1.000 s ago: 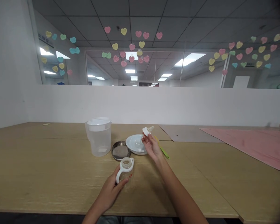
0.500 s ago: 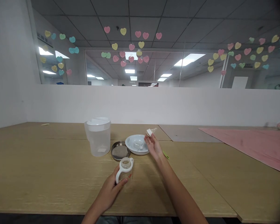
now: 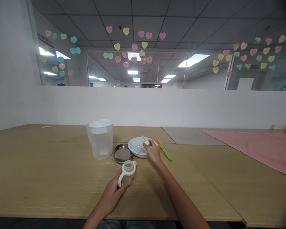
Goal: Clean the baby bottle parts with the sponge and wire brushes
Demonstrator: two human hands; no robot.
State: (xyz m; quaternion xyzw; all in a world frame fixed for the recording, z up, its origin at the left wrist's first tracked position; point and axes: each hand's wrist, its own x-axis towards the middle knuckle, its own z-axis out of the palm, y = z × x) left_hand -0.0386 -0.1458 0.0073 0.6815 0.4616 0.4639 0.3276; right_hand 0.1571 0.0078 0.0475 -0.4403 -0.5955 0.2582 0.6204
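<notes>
Right hand (image 3: 153, 152) lowered over bowl (image 3: 132, 143); fingers (image 3: 146, 144) pinch nipple (image 3: 143, 139); left (image 3: 111, 197) grips bottle (image 3: 128, 174).

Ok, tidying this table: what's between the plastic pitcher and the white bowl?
A round metal dish sits between the pitcher and the bowl, in the head view.

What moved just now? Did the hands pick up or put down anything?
The right hand came down and leftward, carrying the bottle nipple with its white collar until it was over the white bowl. It did not let go. The left hand still holds the baby bottle, and the plastic pitcher and round metal lid stayed put.
</notes>
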